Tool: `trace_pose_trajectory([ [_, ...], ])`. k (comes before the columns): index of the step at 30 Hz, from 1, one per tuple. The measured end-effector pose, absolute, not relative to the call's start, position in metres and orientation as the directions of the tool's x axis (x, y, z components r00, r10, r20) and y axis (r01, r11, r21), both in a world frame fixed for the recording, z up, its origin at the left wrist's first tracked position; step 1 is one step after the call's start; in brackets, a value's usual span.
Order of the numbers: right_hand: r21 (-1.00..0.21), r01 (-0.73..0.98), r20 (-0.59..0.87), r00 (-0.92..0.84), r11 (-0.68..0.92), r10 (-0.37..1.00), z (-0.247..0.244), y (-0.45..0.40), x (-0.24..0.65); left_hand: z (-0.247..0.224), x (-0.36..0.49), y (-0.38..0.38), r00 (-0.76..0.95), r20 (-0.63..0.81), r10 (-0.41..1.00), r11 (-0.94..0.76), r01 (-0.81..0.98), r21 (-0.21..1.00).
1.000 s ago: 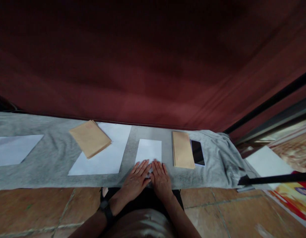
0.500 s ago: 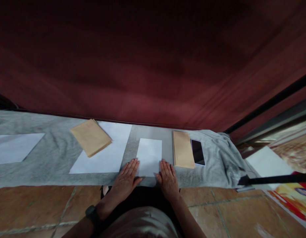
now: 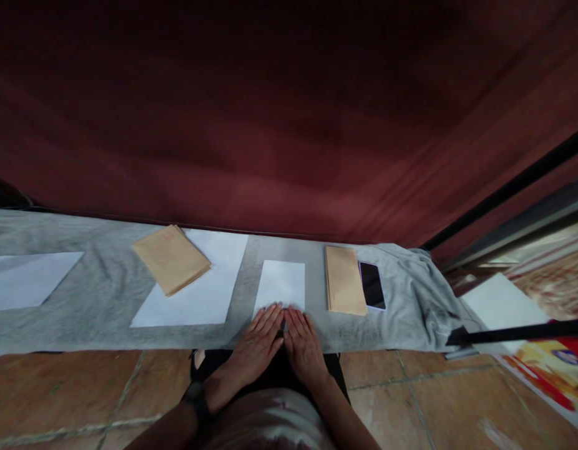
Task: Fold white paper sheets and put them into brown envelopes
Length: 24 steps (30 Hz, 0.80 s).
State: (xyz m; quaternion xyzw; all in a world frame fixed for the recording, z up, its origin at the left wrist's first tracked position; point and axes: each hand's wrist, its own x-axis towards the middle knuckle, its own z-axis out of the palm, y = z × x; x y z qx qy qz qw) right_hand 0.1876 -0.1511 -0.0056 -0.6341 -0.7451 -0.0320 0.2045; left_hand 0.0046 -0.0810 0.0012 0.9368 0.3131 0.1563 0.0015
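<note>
"One small sheet (image 3: 280,281) is lying on the grey-covered surface (image 3: 101,294), by its front edge. What is happening at its near end?"

"The left hand (image 3: 259,340) and the right hand (image 3: 304,345) are both resting there, palms down, fingers straight and side by side, fingertips almost meeting in the middle. Neither is gripping anything."

"So which step are we seeing?"

"I am reading it as flattening or smoothing. The hands are hiding the near edge, so I cannot tell whether a crease is running there."

"And what is the next move calling for?"

"Even, light pressure, I am guessing, with both hands sliding apart or lifting together so that the paper is not skewing. Its far end is lying uncovered."

"Anything close by?"

"A brown stack (image 3: 345,281) is lying to the right, a phone (image 3: 372,285) just beside it; a second stack (image 3: 171,259) is resting on a big sheet (image 3: 204,303) to the left."
</note>
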Motion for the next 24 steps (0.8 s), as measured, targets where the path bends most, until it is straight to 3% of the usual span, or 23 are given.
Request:
trace_pose_trajectory([
  [15,-0.21,0.968,0.356,-0.057,0.139,0.933,-0.007,-0.163,0.202,-0.007,-0.015,-0.074,0.641,0.316,0.699,-0.692,0.718,0.076],
  [24,-0.193,0.971,0.348,-0.067,0.142,0.935,-0.011,-0.164,0.203,-0.005,0.05,-0.073,0.736,0.277,0.617,-0.785,0.601,0.149],
])
